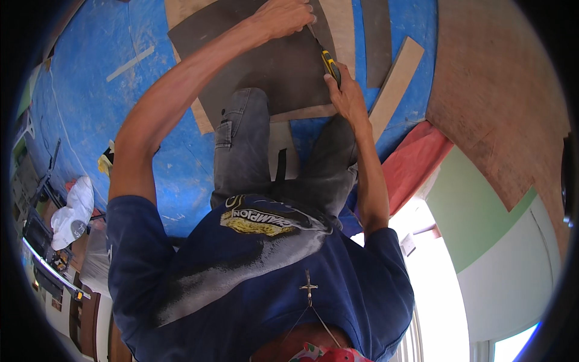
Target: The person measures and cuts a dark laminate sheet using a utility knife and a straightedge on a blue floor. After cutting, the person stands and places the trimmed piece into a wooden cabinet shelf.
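Observation:
My right hand is wrapped round a yellow and black utility knife, whose long thin blade points up and left. The blade's far end reaches the fingers of my left hand. That left hand is curled over the far part of a dark brown sheet; what its fingers hold, if anything, is hidden. Beneath the dark sheet lies a larger light brown board, showing along its edges. My knees are at the near edge of the sheet.
A blue covering lies under the boards. On the right are a dark strip, a light wooden plank, a red cloth and a wide brown wooden panel. A thin pale strip and a white bag lie on the left.

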### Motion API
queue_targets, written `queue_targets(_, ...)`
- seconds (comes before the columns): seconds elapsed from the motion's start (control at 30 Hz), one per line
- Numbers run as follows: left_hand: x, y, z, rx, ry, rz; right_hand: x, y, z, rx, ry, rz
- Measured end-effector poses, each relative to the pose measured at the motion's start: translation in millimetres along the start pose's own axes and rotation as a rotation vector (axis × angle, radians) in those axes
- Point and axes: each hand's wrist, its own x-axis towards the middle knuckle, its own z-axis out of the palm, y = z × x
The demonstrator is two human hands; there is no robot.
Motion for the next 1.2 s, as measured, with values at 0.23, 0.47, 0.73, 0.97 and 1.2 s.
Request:
queue_targets(0.23, 4, -2, -2, -0.031, -0.083, -0.059, -18, 2, -3, 0.061, -0.018, 0.044)
queue_targets(0.47, -1, 2, -4, 0.012, -0.074, -0.037, -12, 10, 5, 0.025, 0.029, -0.023)
queue_targets(0.73, 0, -1, -6, -0.018, -0.068, -0.070, -16, 17, 0, -0.010, 0.008, -0.040)
queue_targets(0.97, -4, -2, -1, -0.048, -0.056, -0.057, -17, 27, 9, 0.031, 0.030, -0.034)
queue_targets(1.2, -2, 2, 1, -0.001, -0.105, -0.101, -5, 28, 5, 0.029, -0.009, -0.028)
